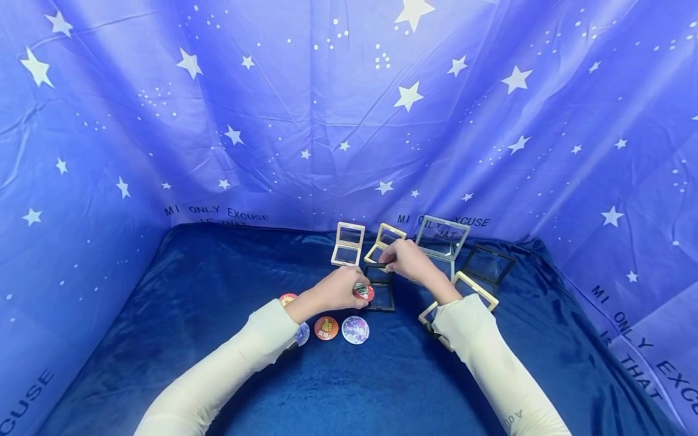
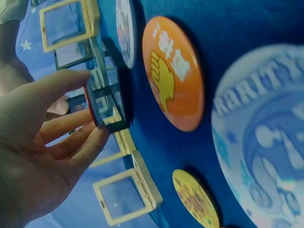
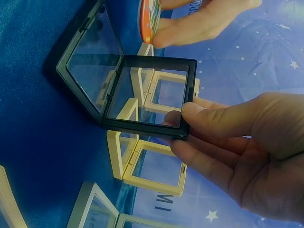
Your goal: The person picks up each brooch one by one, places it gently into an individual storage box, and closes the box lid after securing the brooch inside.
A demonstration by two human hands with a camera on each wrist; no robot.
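Observation:
My left hand [image 1: 334,290] pinches a round red pin badge [image 1: 363,292] by its edge, beside a small black display frame [image 1: 394,303]. In the left wrist view the badge [image 2: 89,105] is seen edge-on between thumb and fingers. My right hand [image 1: 414,264] pinches the raised lid of that hinged black frame. The right wrist view shows the black frame [image 3: 147,127] open, its clear windows apart and its lower half on the cloth. More badges lie near my left hand: an orange thumbs-up badge [image 1: 326,328], a purple-white badge [image 1: 355,330] and a blue-white badge [image 2: 266,142].
Open display frames stand behind: a pale pink frame [image 1: 348,264], a yellow frame [image 1: 392,226], a grey frame [image 1: 467,236] and a larger black frame [image 1: 512,264]. Cream frames [image 1: 485,295] lie by my right forearm. Blue cloth [image 1: 349,387] covers the table; a starry curtain [image 1: 311,121] hangs behind.

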